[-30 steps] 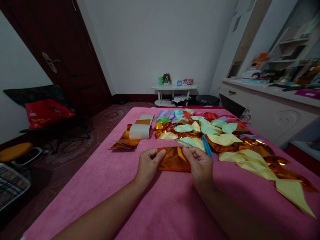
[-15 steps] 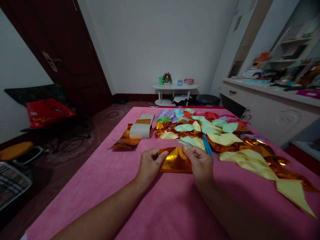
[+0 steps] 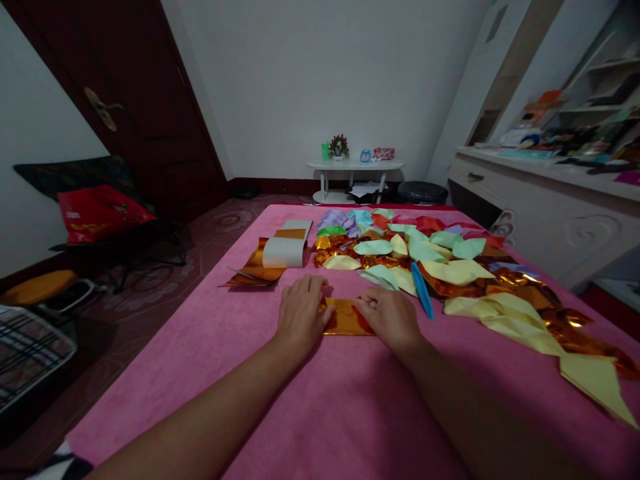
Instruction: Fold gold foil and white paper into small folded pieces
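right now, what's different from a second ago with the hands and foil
The left hand has turned palm-down over the orange foil's left end; the right hand has turned knuckles-up at its right end. The foil looks flatter. Both hands still touch it. The slim blue object and curled sheets lie as before.

Far beyond the grip: low white table (image 3: 345, 166) bearing green cup (image 3: 325, 151), red-flowered plant (image 3: 339, 145), blue clock (image 3: 365, 156), red-and-white patterned box (image 3: 384, 154). Round black object (image 3: 423, 192) just beside its right end. Well left of grip: dark red door (image 3: 125, 73); red bag (image 3: 103, 215) on dark chair (image 3: 75, 175); orange-topped stool (image 3: 40, 288) nearer. Well right, beyond grip: white dresser (image 3: 555, 200), top cluttered, items blurred.
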A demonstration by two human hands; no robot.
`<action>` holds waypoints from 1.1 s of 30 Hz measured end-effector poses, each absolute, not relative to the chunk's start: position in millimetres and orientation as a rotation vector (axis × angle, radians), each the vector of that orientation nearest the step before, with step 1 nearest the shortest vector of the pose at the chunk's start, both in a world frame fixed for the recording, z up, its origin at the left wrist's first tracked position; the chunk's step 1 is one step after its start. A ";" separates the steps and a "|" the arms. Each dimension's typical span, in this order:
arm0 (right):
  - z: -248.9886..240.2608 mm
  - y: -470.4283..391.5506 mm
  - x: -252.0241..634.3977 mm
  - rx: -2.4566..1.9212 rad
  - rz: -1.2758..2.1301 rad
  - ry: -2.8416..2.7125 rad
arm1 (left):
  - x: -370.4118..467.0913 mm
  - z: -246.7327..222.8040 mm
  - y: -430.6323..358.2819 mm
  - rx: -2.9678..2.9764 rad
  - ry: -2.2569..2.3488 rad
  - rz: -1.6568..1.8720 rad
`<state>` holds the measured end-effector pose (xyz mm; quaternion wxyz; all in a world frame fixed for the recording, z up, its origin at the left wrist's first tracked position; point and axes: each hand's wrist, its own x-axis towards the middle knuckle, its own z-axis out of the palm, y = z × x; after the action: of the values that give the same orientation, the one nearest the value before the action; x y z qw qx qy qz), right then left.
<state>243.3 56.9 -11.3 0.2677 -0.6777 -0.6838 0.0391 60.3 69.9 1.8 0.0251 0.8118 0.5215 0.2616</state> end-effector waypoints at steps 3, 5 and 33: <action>-12.2 57.1 243.2 -1.840 0.102 -1.853 | 63.3 1.2 69.8 2.673 1.480 0.858; -13.3 57.8 243.9 -1.840 0.117 -1.844 | 63.5 -1.5 72.3 2.746 1.275 0.777; 4.6 36.7 238.2 -1.088 0.176 -1.535 | 59.2 14.9 63.9 2.530 0.938 1.063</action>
<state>238.2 36.7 4.6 0.5860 -0.4666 -0.6581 0.0754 59.2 63.9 14.9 0.1202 0.8661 0.3212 0.3637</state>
